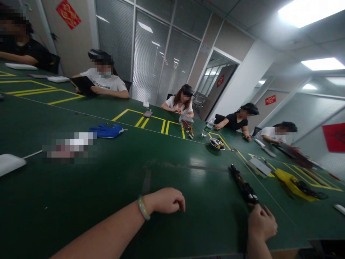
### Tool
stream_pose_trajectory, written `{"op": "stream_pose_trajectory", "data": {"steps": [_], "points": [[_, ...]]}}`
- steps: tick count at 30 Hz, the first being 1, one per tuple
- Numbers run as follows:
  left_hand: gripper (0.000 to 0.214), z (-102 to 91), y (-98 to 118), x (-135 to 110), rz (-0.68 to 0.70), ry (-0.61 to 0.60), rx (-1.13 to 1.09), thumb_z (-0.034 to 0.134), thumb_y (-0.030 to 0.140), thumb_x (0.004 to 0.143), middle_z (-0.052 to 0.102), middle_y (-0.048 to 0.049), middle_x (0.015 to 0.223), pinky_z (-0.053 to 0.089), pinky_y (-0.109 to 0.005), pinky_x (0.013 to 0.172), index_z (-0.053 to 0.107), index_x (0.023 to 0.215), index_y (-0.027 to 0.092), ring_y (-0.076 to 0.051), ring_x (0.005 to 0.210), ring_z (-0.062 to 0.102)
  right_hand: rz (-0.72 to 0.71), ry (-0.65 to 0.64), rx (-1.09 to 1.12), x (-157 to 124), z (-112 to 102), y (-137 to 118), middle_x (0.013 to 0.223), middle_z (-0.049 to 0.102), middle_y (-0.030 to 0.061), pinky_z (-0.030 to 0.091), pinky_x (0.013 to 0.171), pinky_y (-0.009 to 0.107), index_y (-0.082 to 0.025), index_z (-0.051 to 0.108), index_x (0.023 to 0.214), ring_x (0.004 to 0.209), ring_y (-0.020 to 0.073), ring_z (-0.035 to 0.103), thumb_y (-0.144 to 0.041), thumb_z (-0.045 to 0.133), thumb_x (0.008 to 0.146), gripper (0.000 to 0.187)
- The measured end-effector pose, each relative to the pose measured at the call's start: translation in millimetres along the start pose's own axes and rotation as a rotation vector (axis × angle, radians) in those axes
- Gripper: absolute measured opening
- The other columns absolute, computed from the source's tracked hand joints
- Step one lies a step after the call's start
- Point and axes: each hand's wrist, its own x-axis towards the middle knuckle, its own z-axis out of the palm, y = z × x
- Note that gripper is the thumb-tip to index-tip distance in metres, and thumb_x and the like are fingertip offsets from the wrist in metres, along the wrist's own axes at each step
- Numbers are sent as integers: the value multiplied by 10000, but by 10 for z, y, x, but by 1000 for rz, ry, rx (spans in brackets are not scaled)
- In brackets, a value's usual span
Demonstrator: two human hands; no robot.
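My left hand [167, 200] rests on the green table [172, 169] with its fingers curled under; nothing shows in them. A pale green bangle [143, 208] sits on that wrist. My right hand [261, 223] is near the table's front edge, fingers wrapped round the near end of a long black tool [243, 187] that lies pointing away across the table.
A blue glove [107, 130] lies at the middle left, a white device [9, 163] at the far left. A metal bowl [217, 144], a water bottle [207, 127], a yellow object [292, 182] and a grey board [260, 167] lie to the right. Several people sit along the far side.
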Motion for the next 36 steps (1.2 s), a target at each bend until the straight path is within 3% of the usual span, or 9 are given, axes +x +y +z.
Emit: {"op": "stream_pose_trajectory", "data": {"steps": [3, 5, 8, 11, 16, 22, 29, 33, 36], "points": [[322, -8, 11, 2, 1, -3, 2, 487, 83, 805, 688, 10, 944, 467, -209, 760, 721, 960, 240, -120, 814, 639, -68, 201, 84, -63, -21, -191, 1288, 544, 162, 347, 1035, 488, -182, 685, 1087, 1226, 356, 468, -485, 371, 879, 483], [320, -20, 25, -1, -8, -5, 7, 485, 86, 809, 686, 9, 945, 466, -210, 753, 721, 957, 243, -122, 817, 637, -169, 224, 74, -76, -12, -351, 1404, 433, 168, 292, 1081, 482, -167, 599, 1240, 1316, 345, 367, -490, 417, 863, 528], [310, -49, 58, -12, -26, -12, 13, 493, 100, 816, 682, 9, 961, 466, -214, 749, 722, 960, 252, -128, 832, 634, -205, 89, -51, -1, 57, -532, 1460, 318, 226, 273, 1081, 508, -106, 382, 1435, 1363, 370, 269, -573, 440, 848, 753], [299, -78, 92, -25, -35, -26, 8, 496, 115, 829, 682, 9, 975, 467, -215, 742, 718, 974, 255, -131, 841, 634, -116, -120, -133, 172, 171, -580, 1352, 418, 266, 363, 984, 539, -93, 308, 1475, 1253, 422, 397, -692, 453, 813, 905], [304, -65, 61, -15, -25, -25, -3, 491, 111, 827, 685, 20, 957, 469, -211, 753, 720, 965, 256, -122, 824, 636, 139, -185, -138, 458, 364, -448, 1257, 497, 231, 434, 811, 568, -215, 403, 1441, 1084, 452, 514, -677, 460, 816, 779], [287, -33, -10, 34, -24, -35, 20, 515, 142, 819, 699, 28, 933, 467, -214, 756, 730, 957, 274, -129, 815, 643, 147, -197, -91, 514, 408, -319, 1168, 551, 215, 453, 729, 530, -248, 460, 1408, 1006, 435, 566, -636, 474, 832, 695], [299, -68, 50, 41, -25, -41, 46, 503, 133, 824, 701, 38, 949, 467, -206, 743, 727, 959, 277, -123, 817, 641, -136, -67, 107, 183, 197, -672, 1136, 582, 176, 455, 774, 440, -211, 494, 1378, 977, 353, 577, -576, 534, 832, 658], [294, -51, 59, 32, -2, -36, 91, 508, 131, 826, 698, 35, 944, 466, -216, 758, 725, 954, 281, -127, 821, 642, -356, -28, 420, -281, 65, -1197, 1164, 573, 153, 443, 840, 399, -167, 485, 1371, 1023, 305, 553, -512, 550, 843, 634], [314, -13, 76, 3, 93, -30, 109, 502, 106, 816, 696, 33, 927, 464, -219, 785, 728, 940, 283, -123, 821, 643, -564, -139, 606, -712, -19, -1677, 1192, 561, 130, 420, 925, 385, -167, 461, 1380, 1082, 267, 528, -430, 547, 873, 578]]}}
